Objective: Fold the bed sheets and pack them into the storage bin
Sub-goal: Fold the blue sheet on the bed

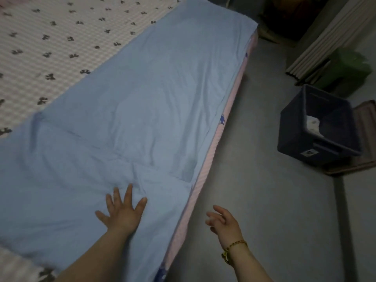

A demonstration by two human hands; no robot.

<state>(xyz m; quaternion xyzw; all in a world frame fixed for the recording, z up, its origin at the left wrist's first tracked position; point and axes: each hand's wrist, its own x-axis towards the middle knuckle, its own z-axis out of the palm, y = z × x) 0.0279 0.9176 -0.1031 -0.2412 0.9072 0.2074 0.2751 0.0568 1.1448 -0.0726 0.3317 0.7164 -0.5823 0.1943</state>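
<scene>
Left hand (122,212) lies flat w/ fingers spread, palm down on the blue sheet (142,102), lower centre of frame, gripping nothing. Right hand (222,222) hangs over the floor (264,200) lower right, fingers loosely apart, empty; bracelet (234,248) at the wrist. Sheet runs in a long strip along the bed (50,43) edge, lower left to top centre. Dark bin (317,147) sits on the floor at right, something white inside.
</scene>
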